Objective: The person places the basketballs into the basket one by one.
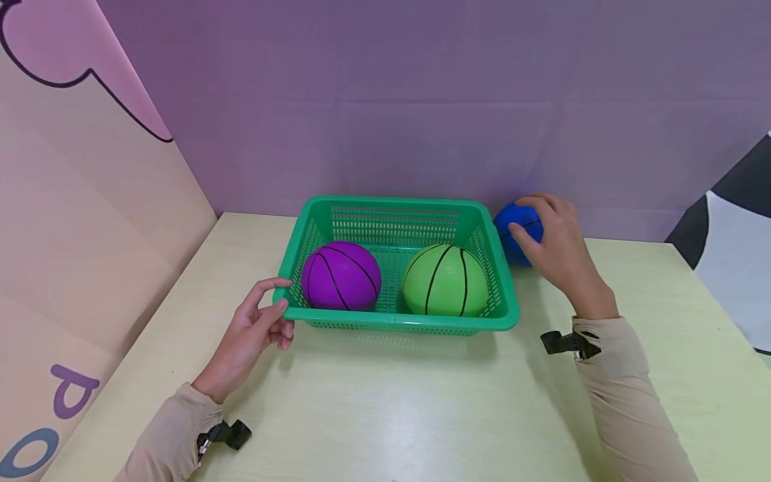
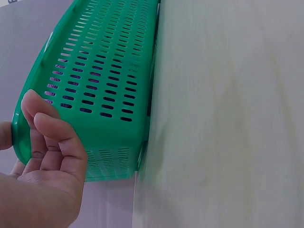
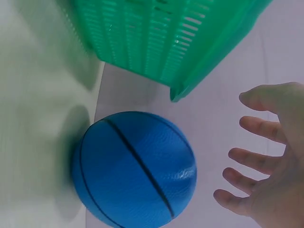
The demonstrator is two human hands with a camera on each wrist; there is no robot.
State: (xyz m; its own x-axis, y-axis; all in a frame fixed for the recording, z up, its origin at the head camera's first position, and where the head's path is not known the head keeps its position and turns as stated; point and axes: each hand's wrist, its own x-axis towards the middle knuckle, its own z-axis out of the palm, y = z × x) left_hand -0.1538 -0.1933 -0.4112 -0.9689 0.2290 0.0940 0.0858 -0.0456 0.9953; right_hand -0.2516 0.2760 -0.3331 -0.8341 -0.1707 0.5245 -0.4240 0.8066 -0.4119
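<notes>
A green plastic basket sits on the table with a purple ball and a light green ball inside, both with black lines like basketballs. At its near left corner, my left hand pinches the rim, thumb and index finger on either side; the other fingers curl below, against the outer wall in the left wrist view. Outside the basket's right end lies a blue ball. Above and beside that ball is my right hand, its fingers spread and, in the right wrist view, apart from the ball's surface.
The pale wooden table ends at a purple backdrop close behind the basket and blue ball. A pale panel with printed letters stands along the left. A black and white printed surface borders the right side.
</notes>
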